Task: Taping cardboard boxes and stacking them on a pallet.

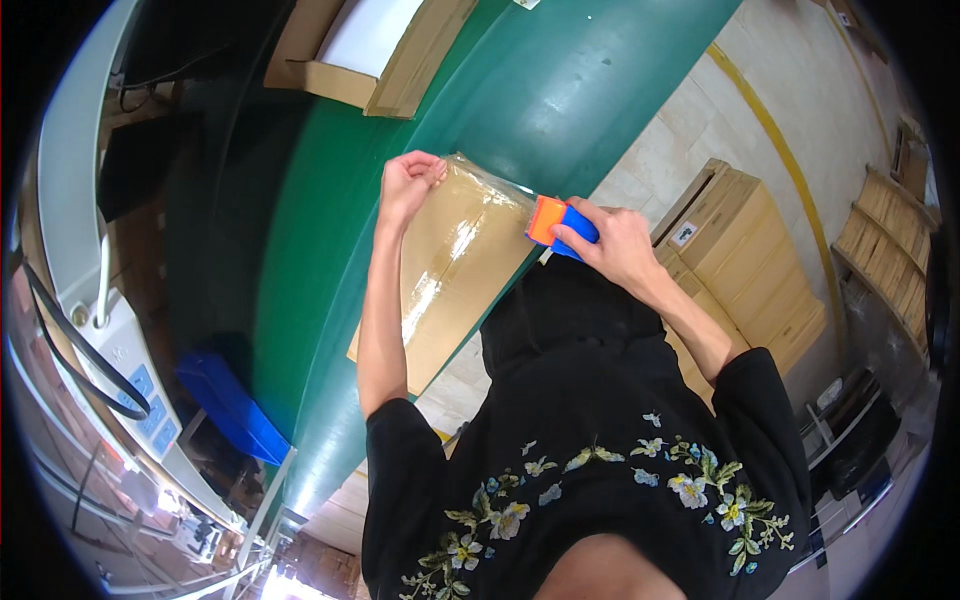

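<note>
One wide green surface (520, 90) fills most of the view, curving from the far right down to the near left, and nothing stands between the hands and the flat cardboard box (455, 270) lying at its near edge. Beyond the surface, on the right, a pale tiled floor (730, 100) carries a yellow line (790, 160) and a stack of closed cardboard cartons (745, 255), the top one bearing a small white label (684, 234) on its near-left corner. At the far end of the surface lies an open carton (375, 55) with a white sheet inside. On the left stands a grey machine housing (65, 200) with black cables, and below it a blue tray (230, 405) sits near the surface edge.

The flat cardboard box, brown and glossy with clear tape along its length, rests just in front of the person. The left hand (408, 185) presses on its far-left corner with fingers curled, holding nothing else. The right hand (615, 245) has its grip closed around a blue and orange tape dispenser (560, 222), which touches the box's far-right corner.
</note>
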The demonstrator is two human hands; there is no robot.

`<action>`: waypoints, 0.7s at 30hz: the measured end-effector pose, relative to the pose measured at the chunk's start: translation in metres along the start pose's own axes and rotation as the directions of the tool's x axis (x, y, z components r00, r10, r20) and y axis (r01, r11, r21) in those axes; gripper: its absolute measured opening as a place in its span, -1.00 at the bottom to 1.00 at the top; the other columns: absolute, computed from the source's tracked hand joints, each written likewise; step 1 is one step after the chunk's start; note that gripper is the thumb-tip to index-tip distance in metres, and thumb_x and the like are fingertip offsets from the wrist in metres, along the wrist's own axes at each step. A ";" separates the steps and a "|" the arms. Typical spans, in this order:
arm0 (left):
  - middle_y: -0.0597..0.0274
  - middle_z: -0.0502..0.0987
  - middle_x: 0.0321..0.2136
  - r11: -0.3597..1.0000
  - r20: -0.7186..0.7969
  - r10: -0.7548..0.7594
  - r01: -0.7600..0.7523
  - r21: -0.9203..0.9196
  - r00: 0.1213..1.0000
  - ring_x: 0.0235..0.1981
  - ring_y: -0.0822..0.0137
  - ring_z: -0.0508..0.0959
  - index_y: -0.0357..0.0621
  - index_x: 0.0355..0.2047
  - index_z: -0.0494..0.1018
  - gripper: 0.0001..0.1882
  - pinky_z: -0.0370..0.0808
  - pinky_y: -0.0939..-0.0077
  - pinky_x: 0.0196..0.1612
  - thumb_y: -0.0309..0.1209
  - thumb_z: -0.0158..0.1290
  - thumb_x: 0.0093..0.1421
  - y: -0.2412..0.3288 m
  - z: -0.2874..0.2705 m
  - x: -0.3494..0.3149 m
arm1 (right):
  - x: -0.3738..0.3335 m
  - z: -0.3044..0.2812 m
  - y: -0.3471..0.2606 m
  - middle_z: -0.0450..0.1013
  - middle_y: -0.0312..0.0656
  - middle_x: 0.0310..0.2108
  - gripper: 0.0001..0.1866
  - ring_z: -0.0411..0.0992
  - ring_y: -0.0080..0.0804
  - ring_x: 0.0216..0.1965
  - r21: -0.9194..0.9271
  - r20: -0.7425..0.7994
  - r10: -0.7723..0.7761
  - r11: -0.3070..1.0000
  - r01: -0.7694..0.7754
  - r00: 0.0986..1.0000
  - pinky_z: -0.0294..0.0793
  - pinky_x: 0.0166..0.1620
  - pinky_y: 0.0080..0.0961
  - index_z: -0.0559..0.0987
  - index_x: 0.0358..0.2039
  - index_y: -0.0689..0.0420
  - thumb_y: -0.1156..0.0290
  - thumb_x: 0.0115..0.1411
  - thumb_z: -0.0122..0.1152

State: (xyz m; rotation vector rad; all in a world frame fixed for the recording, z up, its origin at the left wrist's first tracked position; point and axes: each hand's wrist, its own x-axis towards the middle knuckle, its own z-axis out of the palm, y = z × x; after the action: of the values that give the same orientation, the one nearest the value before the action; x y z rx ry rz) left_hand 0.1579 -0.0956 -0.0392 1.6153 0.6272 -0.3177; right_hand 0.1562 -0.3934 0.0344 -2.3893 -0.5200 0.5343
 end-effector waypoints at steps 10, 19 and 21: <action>0.26 0.56 -0.61 0.955 0.041 0.064 -0.073 0.287 0.997 -0.59 0.58 0.48 -0.28 -0.48 0.52 -0.88 0.38 0.71 -0.47 -0.46 0.16 0.02 -0.007 -0.003 0.035 | 0.016 0.032 -0.016 0.45 -0.04 -0.65 -0.58 0.45 -0.09 -0.59 0.066 -0.059 0.134 0.989 -0.130 0.989 0.43 -0.50 -0.26 0.53 -0.28 0.11 0.02 0.03 0.14; -0.11 0.52 -0.23 0.929 -0.151 0.122 -0.059 0.366 0.981 -0.20 0.17 0.53 -0.35 -0.13 0.43 -0.56 0.42 0.37 -0.07 -0.19 -0.02 0.17 -0.022 0.023 -0.011 | 0.016 0.025 -0.024 0.46 -0.03 -0.60 -0.56 0.46 -0.08 -0.55 0.001 0.025 0.152 0.988 -0.152 0.988 0.44 -0.46 -0.25 0.53 -0.24 0.11 0.01 0.04 0.13; -0.08 0.53 -0.27 0.887 -0.200 0.180 -0.071 0.457 0.963 -0.20 0.10 0.54 -0.30 -0.13 0.45 -0.56 0.40 0.34 -0.05 -0.15 -0.08 0.20 -0.020 0.035 -0.012 | 0.013 0.027 -0.022 0.47 -0.03 -0.59 -0.56 0.46 -0.09 -0.54 -0.004 0.021 0.143 0.990 -0.143 0.990 0.44 -0.46 -0.26 0.52 -0.23 0.11 0.01 0.04 0.12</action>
State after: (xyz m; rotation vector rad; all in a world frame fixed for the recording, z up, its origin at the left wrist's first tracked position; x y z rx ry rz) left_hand 0.1426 -0.1313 -0.0545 2.1525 0.6562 -0.1774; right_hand 0.1486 -0.3576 0.0262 -2.4384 -0.3603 0.6227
